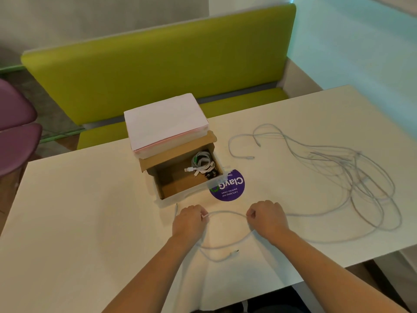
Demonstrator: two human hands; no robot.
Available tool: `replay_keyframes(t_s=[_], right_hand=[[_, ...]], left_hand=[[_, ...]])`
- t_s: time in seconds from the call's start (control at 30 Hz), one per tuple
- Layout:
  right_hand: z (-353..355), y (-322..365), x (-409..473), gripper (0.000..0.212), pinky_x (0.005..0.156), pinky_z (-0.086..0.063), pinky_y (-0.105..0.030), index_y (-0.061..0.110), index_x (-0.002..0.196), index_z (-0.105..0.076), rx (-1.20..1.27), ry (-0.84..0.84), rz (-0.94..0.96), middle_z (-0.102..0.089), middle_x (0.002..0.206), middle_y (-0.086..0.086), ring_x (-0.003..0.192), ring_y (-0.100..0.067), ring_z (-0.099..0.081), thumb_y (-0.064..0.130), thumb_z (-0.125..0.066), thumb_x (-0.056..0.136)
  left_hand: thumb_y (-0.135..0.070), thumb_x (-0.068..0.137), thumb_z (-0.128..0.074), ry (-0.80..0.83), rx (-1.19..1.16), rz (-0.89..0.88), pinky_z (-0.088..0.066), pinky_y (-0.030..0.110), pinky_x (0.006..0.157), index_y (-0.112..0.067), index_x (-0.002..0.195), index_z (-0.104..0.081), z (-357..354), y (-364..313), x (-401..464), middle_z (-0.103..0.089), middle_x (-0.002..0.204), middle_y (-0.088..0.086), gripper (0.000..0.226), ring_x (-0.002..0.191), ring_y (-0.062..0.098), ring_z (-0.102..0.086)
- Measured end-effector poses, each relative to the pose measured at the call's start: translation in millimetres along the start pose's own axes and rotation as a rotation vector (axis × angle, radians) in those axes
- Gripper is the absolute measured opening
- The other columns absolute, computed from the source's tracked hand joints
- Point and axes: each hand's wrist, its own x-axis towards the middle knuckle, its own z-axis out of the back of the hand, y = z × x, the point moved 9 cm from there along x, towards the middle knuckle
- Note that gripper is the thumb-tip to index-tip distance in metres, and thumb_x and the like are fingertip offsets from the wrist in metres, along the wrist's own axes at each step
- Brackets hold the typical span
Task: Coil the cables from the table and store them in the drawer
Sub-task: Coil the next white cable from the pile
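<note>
Grip: both hands pinch one white cable [226, 213], left hand [188, 221] and right hand [268, 219] with fingers curled round it, a short span arching between them.
Cable end: connector [234, 252] lies on the white table [79, 199] below the hands.
Loose cables [352, 177]: tangled to the right on the table.
Drawer [180, 179]: open cardboard tray, coiled cables [202, 164] in its far right corner.
Sticker [230, 188]: purple, just beside the drawer.

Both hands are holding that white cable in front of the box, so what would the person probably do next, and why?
Probably bring the right hand over to the left hand to fold the first loop. Both pinch one white cable, its span hangs uncoiled between them, and the open drawer already holds coiled cables.
</note>
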Motion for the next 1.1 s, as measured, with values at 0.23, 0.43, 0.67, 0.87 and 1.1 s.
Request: replay_keyframes(t_s=[0.23, 0.43, 0.67, 0.87, 1.1], right_hand=[[41, -24, -11, 0.005, 0.068, -0.04, -0.026, 0.022, 0.094, -0.064, 0.601, -0.273, -0.091, -0.054, 0.092, 0.0, 0.077, -0.015, -0.054, 0.021, -0.062, 0.089], [111, -66, -28, 0.007, 0.073, -0.054, -0.038, 0.026, 0.094, -0.064, 0.9, -0.633, -0.18, -0.055, 0.094, 0.0, 0.075, -0.022, -0.06, 0.025, -0.058, 0.093], [140, -91, -34, 0.023, 0.074, -0.056, -0.05, 0.04, 0.106, -0.058, 0.958, -0.724, -0.228, -0.054, 0.092, -0.002, 0.078, -0.023, -0.058, 0.022, -0.053, 0.092], [112, -89, -16, 0.033, 0.065, -0.043, -0.024, 0.028, 0.123, -0.06, 0.733, -0.314, -0.241, -0.054, 0.108, -0.008, 0.081, -0.016, -0.057, 0.018, -0.058, 0.091], [187, -84, -47, 0.016, 0.082, -0.042, -0.015, 0.029, 0.11, -0.061, 0.928, -0.641, 0.025, -0.063, 0.105, 0.017, 0.1, 0.002, -0.057, 0.032, -0.06, 0.094]], left_hand=[[-0.053, 0.09, -0.06, -0.057, -0.585, 0.061, -0.049, 0.027, 0.068, -0.019, 0.086, -0.066, 25, -17, -5, -0.068, 0.078, -0.005, 0.034, 0.074, 0.01, -0.064], [-0.051, 0.089, -0.061, 0.122, -0.88, 0.018, -0.051, 0.033, 0.073, -0.015, 0.071, -0.06, 26, -49, -15, -0.063, 0.066, 0.002, 0.04, 0.064, 0.013, -0.064], [-0.007, 0.1, -0.042, 0.183, -1.4, -0.058, -0.055, 0.033, 0.075, -0.006, 0.089, -0.063, 59, -111, -26, -0.042, 0.061, -0.002, 0.024, 0.056, 0.011, -0.045], [-0.024, 0.105, -0.043, 0.141, -1.067, -0.458, -0.052, 0.022, 0.064, -0.048, 0.112, -0.063, 105, -202, -36, -0.044, 0.069, -0.002, 0.032, 0.063, 0.007, -0.044], [-0.04, 0.098, -0.054, 0.085, -0.732, -0.465, -0.038, 0.022, 0.06, -0.021, 0.101, -0.061, 92, -255, -29, -0.057, 0.061, -0.009, 0.02, 0.056, 0.002, -0.05]])
